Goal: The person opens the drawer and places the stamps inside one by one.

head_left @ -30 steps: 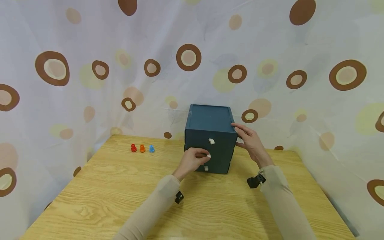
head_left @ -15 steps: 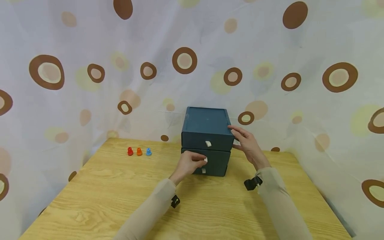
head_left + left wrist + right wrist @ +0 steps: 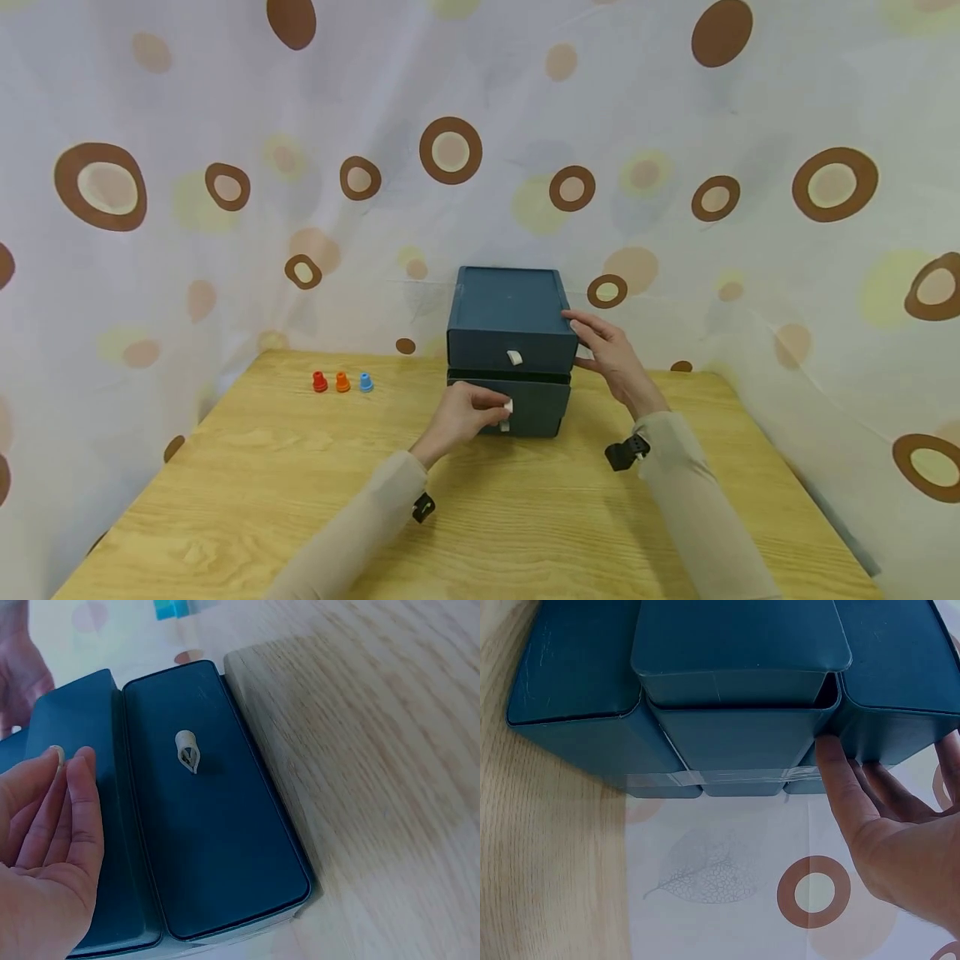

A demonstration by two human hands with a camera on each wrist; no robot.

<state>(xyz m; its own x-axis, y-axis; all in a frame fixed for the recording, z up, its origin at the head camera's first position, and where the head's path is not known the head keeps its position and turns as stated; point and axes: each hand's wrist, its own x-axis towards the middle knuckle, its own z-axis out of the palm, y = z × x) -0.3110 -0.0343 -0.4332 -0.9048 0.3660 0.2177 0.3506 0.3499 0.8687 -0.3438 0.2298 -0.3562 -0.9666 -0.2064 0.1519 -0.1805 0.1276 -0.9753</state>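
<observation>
- Behind and to both sides of the dark blue-green, box-shaped cabinet (image 3: 510,298), a whitish sheet (image 3: 495,67) printed with brown rings and pale spots is hung.
- Beneath the cabinet, a yellowish wood-grain table (image 3: 225,483) is seen.
- The cabinet itself is set at the far part of the table, and three stacked drawers are shown in its front.
- The dark blue-green middle drawer (image 3: 543,404) is pulled partly out from the cabinet, and a dark gap is left above it.
- In front of the cabinet, the left hand (image 3: 457,417) is held with fingertips and thumb pinched together on the middle drawer's small white tab (image 3: 509,406).
- At the cabinet's right side, the right hand (image 3: 617,360) is placed with fingers extended and spread, touching the top edge and the side wall.
- To the left of the cabinet, three small pegs, one red (image 3: 320,382), one orange (image 3: 342,382) and one blue (image 3: 366,382), are stood in a row.
- On the cabinet's top drawer, a white upper tab (image 3: 514,357) is fixed; on its bottom drawer, an off-white looped tab (image 3: 187,751) is seen.
</observation>
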